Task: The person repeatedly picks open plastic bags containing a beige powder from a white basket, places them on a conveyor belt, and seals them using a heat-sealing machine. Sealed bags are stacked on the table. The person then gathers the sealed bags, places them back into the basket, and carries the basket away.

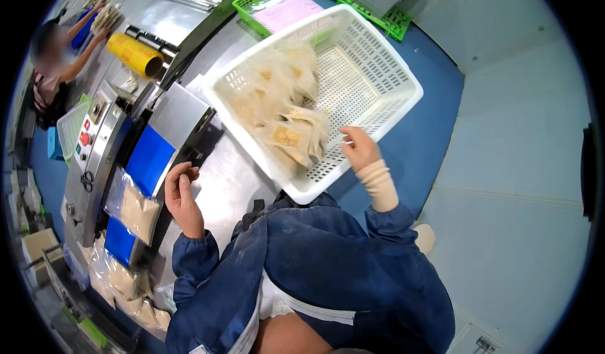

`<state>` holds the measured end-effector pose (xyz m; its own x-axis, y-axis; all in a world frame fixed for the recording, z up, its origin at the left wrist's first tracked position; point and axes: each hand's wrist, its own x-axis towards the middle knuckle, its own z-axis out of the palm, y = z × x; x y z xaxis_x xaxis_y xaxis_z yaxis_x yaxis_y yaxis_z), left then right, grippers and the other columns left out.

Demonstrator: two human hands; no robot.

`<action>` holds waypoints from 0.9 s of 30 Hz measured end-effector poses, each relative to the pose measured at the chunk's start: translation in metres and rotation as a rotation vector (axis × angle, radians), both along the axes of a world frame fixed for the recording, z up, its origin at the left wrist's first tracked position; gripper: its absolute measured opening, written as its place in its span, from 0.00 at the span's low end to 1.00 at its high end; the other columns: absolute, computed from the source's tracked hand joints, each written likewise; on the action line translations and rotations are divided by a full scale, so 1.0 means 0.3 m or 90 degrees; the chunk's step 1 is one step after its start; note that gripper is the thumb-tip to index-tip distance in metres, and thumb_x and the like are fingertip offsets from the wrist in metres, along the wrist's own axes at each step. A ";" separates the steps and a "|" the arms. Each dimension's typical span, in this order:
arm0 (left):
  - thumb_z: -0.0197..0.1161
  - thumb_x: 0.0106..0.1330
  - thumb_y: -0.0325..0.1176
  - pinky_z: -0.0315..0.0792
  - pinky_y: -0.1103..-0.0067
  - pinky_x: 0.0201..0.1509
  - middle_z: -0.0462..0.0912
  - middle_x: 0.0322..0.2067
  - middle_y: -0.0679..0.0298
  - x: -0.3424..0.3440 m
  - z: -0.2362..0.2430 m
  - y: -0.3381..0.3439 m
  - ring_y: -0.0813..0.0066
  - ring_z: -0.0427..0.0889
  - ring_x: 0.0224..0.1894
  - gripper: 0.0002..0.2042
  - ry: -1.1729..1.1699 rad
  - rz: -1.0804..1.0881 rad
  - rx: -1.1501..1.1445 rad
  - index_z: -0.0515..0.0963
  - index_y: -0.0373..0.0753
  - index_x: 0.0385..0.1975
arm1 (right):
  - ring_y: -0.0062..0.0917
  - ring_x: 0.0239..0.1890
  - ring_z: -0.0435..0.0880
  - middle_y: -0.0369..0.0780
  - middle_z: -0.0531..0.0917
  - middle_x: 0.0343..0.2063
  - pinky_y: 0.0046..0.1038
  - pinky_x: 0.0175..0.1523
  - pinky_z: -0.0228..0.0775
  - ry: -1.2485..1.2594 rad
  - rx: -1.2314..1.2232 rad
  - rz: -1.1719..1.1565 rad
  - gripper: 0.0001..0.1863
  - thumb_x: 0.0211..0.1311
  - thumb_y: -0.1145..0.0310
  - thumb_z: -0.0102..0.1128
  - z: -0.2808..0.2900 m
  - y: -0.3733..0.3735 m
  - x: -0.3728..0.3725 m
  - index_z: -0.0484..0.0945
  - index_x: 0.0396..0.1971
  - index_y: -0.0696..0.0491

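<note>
My left hand (pixel 183 199) hangs beside the blue conveyor belt (pixel 150 159), fingers loosely bent and apart, holding nothing. Closest to it on the belt lies a clear plastic bag of beige powder (pixel 138 212). My right hand (pixel 361 149) is over the near right rim of a white perforated plastic basket (pixel 394 96). Its fingers are half curled with a gap between them, and I see nothing in them. Several whitish pouches with tan contents (pixel 287 137) fill the left part of the basket, a short way left of my right hand.
A machine control panel (pixel 88 130) with a red button stands left of the belt. More powder bags (pixel 123 281) are piled at the belt's near end. Behind the basket sits a green basket (pixel 249 4) with pink paper. A co-worker (pixel 53 64) works at far left, near a yellow roll (pixel 134 55).
</note>
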<state>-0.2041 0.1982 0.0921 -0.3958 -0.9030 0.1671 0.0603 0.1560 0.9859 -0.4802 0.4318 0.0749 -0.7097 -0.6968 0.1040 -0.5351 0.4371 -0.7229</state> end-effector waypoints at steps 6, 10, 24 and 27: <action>0.44 0.64 0.25 0.71 0.81 0.42 0.75 0.32 0.62 -0.107 0.028 0.068 0.76 0.76 0.35 0.09 -0.005 -0.070 -0.013 0.72 0.34 0.37 | 0.37 0.36 0.76 0.42 0.76 0.34 0.33 0.40 0.69 0.100 0.028 -0.004 0.09 0.50 0.68 0.53 -0.120 -0.082 0.000 0.74 0.32 0.55; 0.45 0.65 0.26 0.70 0.81 0.42 0.75 0.33 0.63 -0.147 0.051 0.098 0.76 0.76 0.35 0.08 0.001 -0.101 -0.011 0.72 0.34 0.38 | 0.38 0.35 0.76 0.43 0.77 0.34 0.31 0.40 0.69 0.157 -0.108 -0.067 0.08 0.53 0.68 0.51 -0.130 -0.103 -0.099 0.74 0.30 0.56; 0.46 0.64 0.25 0.66 0.81 0.49 0.73 0.41 0.60 -0.307 0.192 0.055 0.74 0.73 0.43 0.11 0.063 -0.235 -0.066 0.67 0.31 0.44 | 0.18 0.29 0.73 0.38 0.77 0.29 0.19 0.37 0.66 0.222 -0.341 0.076 0.06 0.57 0.75 0.51 0.491 -0.141 -0.155 0.74 0.31 0.61; 0.47 0.64 0.27 0.60 0.78 0.57 0.68 0.49 0.57 -0.365 0.298 0.017 0.70 0.67 0.53 0.16 0.116 -0.253 -0.119 0.62 0.31 0.51 | 0.17 0.28 0.71 0.36 0.76 0.29 0.18 0.36 0.65 0.191 -0.403 0.142 0.07 0.58 0.74 0.50 0.611 -0.183 -0.111 0.75 0.31 0.62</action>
